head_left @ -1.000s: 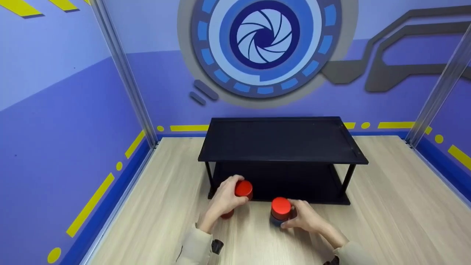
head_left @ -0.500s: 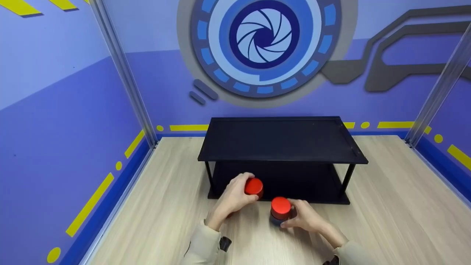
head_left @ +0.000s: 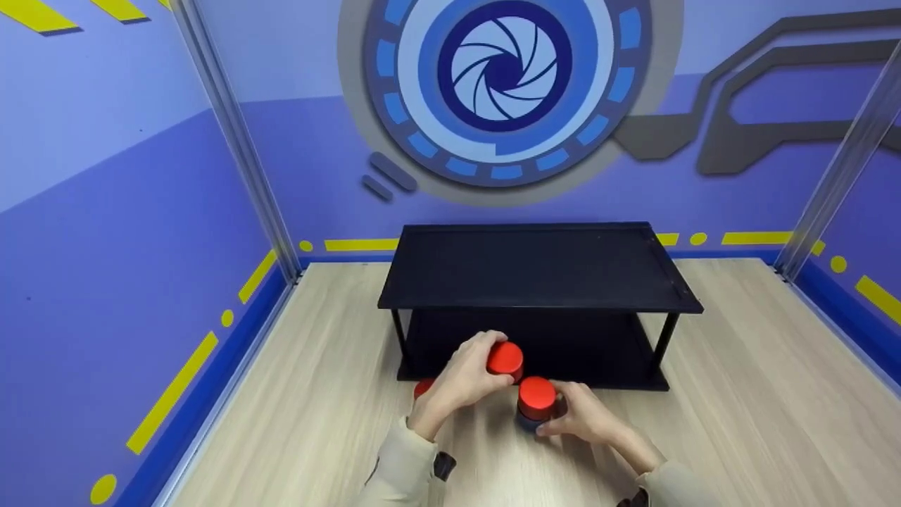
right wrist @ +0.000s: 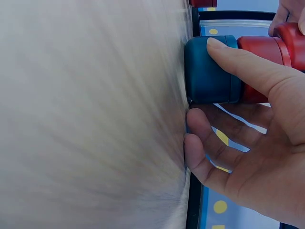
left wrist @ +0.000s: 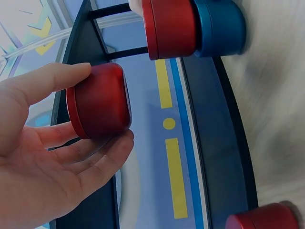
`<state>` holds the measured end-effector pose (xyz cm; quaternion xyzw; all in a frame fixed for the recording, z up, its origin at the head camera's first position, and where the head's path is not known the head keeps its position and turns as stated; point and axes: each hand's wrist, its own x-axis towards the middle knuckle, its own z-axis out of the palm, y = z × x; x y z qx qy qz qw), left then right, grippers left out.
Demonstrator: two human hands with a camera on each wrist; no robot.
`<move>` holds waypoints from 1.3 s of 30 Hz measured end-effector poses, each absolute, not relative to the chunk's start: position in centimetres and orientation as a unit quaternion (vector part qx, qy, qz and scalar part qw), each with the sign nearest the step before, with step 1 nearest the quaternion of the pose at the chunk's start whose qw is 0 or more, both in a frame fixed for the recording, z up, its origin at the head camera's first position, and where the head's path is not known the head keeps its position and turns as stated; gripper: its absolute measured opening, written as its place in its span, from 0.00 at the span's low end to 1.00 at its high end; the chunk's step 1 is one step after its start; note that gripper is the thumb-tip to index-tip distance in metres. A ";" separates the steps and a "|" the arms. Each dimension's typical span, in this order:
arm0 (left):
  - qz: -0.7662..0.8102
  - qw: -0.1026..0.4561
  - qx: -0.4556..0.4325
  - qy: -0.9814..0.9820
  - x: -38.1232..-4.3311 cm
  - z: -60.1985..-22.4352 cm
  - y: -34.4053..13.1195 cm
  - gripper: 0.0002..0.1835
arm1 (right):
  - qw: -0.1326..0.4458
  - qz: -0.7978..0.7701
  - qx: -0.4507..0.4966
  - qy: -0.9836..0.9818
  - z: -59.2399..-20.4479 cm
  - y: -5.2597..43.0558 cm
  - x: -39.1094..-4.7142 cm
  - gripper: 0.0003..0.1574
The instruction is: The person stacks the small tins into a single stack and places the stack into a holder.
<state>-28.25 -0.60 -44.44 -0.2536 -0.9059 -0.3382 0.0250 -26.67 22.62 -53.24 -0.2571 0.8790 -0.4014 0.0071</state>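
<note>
My left hand (head_left: pixel 464 377) grips a small round red tin (head_left: pixel 505 359) between thumb and fingers, raised off the wood tabletop. In the left wrist view its fingers (left wrist: pixel 107 169) lie along the tin's underside. Just right and nearer stands a stack of two: a red tin (head_left: pixel 537 398) on top of a blue tin (right wrist: pixel 209 71). My right hand (head_left: pixel 588 417) holds this stack, its thumb pressed on the blue tin and the fingers curled round the far side. Another red tin (head_left: pixel 422 389) sits on the table, partly hidden behind my left hand.
A black two-tier shelf (head_left: pixel 542 267) stands right behind the tins, its lower tier (head_left: pixel 591 345) at table level. Blue-purple panels (head_left: pixel 303 162) wall in the back and sides of the wooden table (head_left: pixel 746 394).
My left hand has carried its red tin rightward, close to the stack. The red tin on the table has come partly into view behind the wrist. My right hand stays still.
</note>
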 end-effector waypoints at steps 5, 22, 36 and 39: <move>-0.336 0.021 -0.263 -0.904 -28.0 -44.5 0.0 0.30 | 0.003 -0.406 -0.266 0.875 -53.3 22.6 -26.7 0.32; -0.333 -0.008 -0.274 -0.902 -27.6 -45.0 2.3 0.30 | 0.008 -0.400 -0.265 0.878 -53.3 22.8 -26.7 0.32; -0.321 -0.013 -0.283 -0.904 -27.1 -45.5 3.3 0.30 | 0.018 -0.409 -0.250 0.877 -53.5 22.7 -26.8 0.27; -0.318 -0.012 -0.287 -0.904 -27.1 -45.6 3.3 0.30 | 0.019 -0.410 -0.247 0.878 -53.4 22.7 -26.7 0.27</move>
